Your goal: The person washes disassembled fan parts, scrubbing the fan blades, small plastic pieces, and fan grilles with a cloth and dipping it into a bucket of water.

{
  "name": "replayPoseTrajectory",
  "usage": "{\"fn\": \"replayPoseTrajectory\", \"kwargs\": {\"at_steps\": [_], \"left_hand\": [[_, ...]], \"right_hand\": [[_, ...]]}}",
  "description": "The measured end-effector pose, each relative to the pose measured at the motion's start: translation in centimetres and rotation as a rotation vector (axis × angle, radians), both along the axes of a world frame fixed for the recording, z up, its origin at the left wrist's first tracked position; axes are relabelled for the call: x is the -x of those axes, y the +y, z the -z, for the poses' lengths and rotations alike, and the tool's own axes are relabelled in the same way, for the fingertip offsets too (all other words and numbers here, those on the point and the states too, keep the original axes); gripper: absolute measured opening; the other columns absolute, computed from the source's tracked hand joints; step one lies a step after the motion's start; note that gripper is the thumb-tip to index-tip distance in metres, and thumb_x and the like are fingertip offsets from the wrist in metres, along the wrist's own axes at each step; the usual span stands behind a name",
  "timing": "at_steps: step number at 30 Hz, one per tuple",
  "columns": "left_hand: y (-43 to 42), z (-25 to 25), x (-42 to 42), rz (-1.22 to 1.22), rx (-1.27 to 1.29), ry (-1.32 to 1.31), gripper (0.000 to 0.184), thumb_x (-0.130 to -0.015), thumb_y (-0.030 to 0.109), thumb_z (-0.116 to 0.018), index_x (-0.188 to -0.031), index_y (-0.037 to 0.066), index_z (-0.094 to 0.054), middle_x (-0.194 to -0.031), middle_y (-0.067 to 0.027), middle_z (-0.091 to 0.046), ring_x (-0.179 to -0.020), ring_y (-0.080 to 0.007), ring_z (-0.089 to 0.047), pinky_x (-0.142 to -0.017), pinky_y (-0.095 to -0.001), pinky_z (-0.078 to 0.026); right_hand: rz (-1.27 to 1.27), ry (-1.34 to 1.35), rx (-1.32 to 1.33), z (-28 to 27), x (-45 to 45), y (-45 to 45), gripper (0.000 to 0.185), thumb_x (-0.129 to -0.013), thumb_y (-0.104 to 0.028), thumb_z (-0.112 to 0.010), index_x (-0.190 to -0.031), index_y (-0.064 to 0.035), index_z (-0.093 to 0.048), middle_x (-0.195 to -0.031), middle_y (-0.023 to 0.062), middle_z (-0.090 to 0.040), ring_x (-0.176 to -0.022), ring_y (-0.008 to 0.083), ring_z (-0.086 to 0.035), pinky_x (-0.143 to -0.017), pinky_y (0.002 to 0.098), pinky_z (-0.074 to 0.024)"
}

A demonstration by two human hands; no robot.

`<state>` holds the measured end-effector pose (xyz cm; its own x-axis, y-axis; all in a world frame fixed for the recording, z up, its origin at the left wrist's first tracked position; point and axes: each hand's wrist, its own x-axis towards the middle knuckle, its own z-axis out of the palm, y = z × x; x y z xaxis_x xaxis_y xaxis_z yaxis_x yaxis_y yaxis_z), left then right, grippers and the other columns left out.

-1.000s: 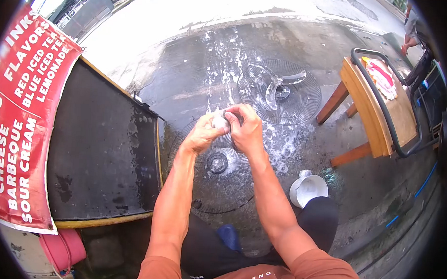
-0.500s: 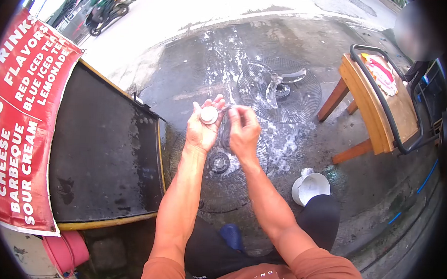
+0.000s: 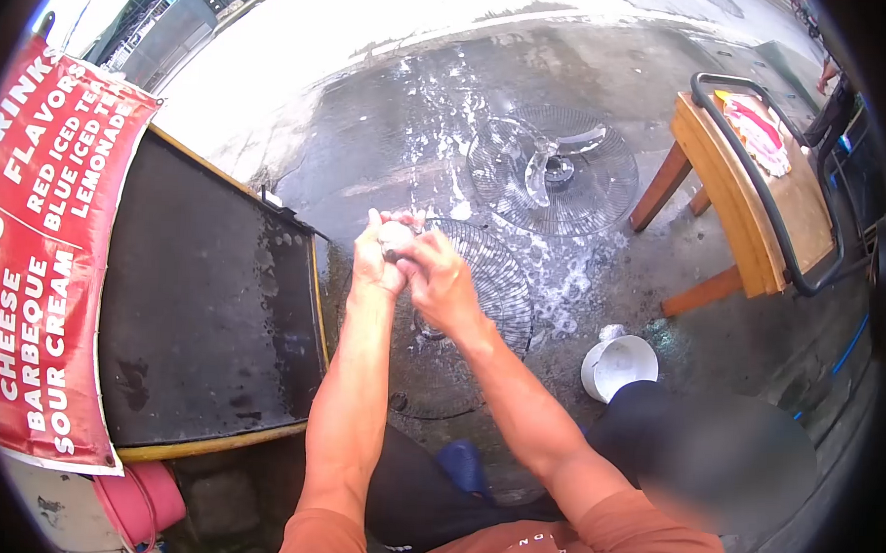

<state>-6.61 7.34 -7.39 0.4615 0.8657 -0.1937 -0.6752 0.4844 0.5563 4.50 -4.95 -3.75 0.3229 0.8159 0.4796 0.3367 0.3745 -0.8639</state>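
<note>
In the middle of the head view, my left hand [image 3: 371,265] holds a small round white piece [image 3: 395,236], its fingers curled up around it. Pressed against the piece is my right hand [image 3: 443,282], with fingers pinched together. Something small and dark shows at its fingertips, but I cannot make out what it is. Below both hands a round wire fan grille [image 3: 497,284] lies flat on the wet ground. Farther off lies a second fan grille [image 3: 605,190], with see-through fan blades [image 3: 538,177] on it.
A white dipper [image 3: 619,371] sits by my right knee. Soap suds [image 3: 560,306] streak the ground. A wooden table [image 3: 733,205] with a cloth [image 3: 760,137] stands right; a black board [image 3: 215,296] with a red banner [image 3: 53,260] and a pink bucket [image 3: 146,503] are left.
My right hand has moved left and down onto the white piece. My left hand has shifted slightly left and its fingers have curled more. The motorcycle on the road has gone from view.
</note>
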Motion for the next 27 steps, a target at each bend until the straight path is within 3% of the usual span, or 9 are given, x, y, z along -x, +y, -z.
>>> {"fn": "replayPoseTrajectory", "kwargs": {"at_steps": [5, 8, 14, 18, 20, 21, 23, 26, 27], "left_hand": [[-1.6, -2.7, -2.0, -0.006, 0.049, 0.129, 0.028, -0.109, 0.032, -0.048, -0.099, 0.008, -0.057, -0.094, -0.0107, -0.06, -0.09, -0.0256, -0.06, -0.083, -0.0399, -0.053], [-0.3, 0.2, -1.0, 0.14, -0.028, 0.172, 0.029, -0.109, 0.033, -0.048, -0.098, 0.007, -0.056, -0.092, -0.0088, -0.059, -0.086, -0.0236, -0.059, -0.08, -0.0371, -0.052], [-1.8, -0.7, -3.5, -0.087, 0.138, 0.213, 0.029, -0.109, 0.033, -0.048, -0.098, 0.007, -0.055, -0.086, -0.0058, -0.057, -0.077, -0.0222, -0.058, -0.074, -0.0366, -0.052], [-1.0, 0.9, -2.0, 0.19, 0.077, 0.043, 0.04, -0.109, 0.04, -0.038, -0.101, 0.007, -0.059, -0.095, -0.0089, -0.064, -0.088, -0.0245, -0.063, -0.082, -0.0399, -0.054], [-2.5, -1.3, -3.1, 0.207, -0.028, 0.11, 0.045, -0.107, 0.038, -0.032, -0.108, 0.004, -0.061, -0.106, -0.0115, -0.067, -0.097, -0.0267, -0.065, -0.088, -0.0397, -0.054], [-3.3, -2.4, -3.7, 0.141, -0.049, 0.2, 0.044, -0.107, 0.037, -0.032, -0.11, 0.004, -0.061, -0.106, -0.0114, -0.067, -0.098, -0.0265, -0.065, -0.089, -0.0396, -0.054], [-2.6, -0.7, -3.4, 0.116, -0.074, 0.277, 0.036, -0.106, 0.03, -0.038, -0.11, 0.004, -0.064, -0.109, -0.0096, -0.066, -0.103, -0.0228, -0.063, -0.092, -0.0393, -0.054], [-4.5, -2.3, -4.6, 0.018, -0.051, 0.583, 0.028, -0.104, 0.029, -0.048, -0.103, 0.007, -0.065, -0.098, -0.0071, -0.067, -0.092, -0.0198, -0.065, -0.079, -0.0345, -0.054], [-2.9, 1.5, -3.7, 0.031, -0.032, 0.569, 0.02, -0.101, 0.028, -0.058, -0.095, 0.009, -0.064, -0.092, -0.0047, -0.065, -0.082, -0.0159, -0.062, -0.072, -0.0309, -0.052]], "right_hand": [[0.037, -0.05, 0.001, 0.4, -2.7, 0.9, 0.018, -0.083, 0.001, -0.069, -0.099, -0.0071, -0.071, -0.099, 0.0123, -0.068, -0.092, 0.0368, -0.068, -0.077, 0.0434, -0.0557], [0.039, -0.086, 0.088, 1.3, -2.8, 0.5, 0.016, -0.082, 0.002, -0.072, -0.097, -0.0045, -0.071, -0.097, 0.0117, -0.068, -0.091, 0.0309, -0.069, -0.08, 0.038, -0.0566], [0.241, 0.386, 0.015, 2.1, -1.8, 2.1, 0.01, -0.089, -0.005, -0.07, -0.099, -0.0023, -0.069, -0.094, 0.011, -0.071, -0.085, 0.0216, -0.069, -0.076, 0.0347, -0.0549], [0.044, 0.851, 0.018, 0.2, -3.2, 1.3, 0.023, -0.096, -0.01, -0.065, -0.116, 0.0009, -0.064, -0.109, 0.0102, -0.069, -0.103, 0.0166, -0.067, -0.089, 0.0345, -0.0544], [-0.026, 0.488, -0.046, 1.6, -1.7, 1.8, 0.031, -0.096, -0.01, -0.063, -0.126, -0.0014, -0.062, -0.122, 0.014, -0.065, -0.113, 0.0224, -0.064, -0.096, 0.037, -0.052], [0.107, 0.014, -0.053, 0.1, -1.7, 1.1, 0.036, -0.096, -0.012, -0.062, -0.132, -0.0044, -0.06, -0.128, 0.0176, -0.062, -0.119, 0.0318, -0.061, -0.101, 0.0396, -0.0495], [0.171, 0.012, -0.046, 0.9, -1.2, 1.2, 0.031, -0.098, -0.013, -0.059, -0.127, -0.0048, -0.062, -0.127, 0.021, -0.061, -0.112, 0.0396, -0.062, -0.094, 0.043, -0.0524], [0.289, 0.059, 0.073, 4.1, -1.0, 2.0, 0.023, -0.102, -0.017, -0.056, -0.119, -0.0033, -0.063, -0.117, 0.0231, -0.064, -0.103, 0.041, -0.065, -0.084, 0.0455, -0.0538], [0.348, 0.05, 0.109, 5.1, -1.2, 2.3, 0.023, -0.103, -0.019, -0.055, -0.116, -0.0028, -0.063, -0.113, 0.0236, -0.066, -0.1, 0.0414, -0.066, -0.081, 0.0461, -0.0539]]}}
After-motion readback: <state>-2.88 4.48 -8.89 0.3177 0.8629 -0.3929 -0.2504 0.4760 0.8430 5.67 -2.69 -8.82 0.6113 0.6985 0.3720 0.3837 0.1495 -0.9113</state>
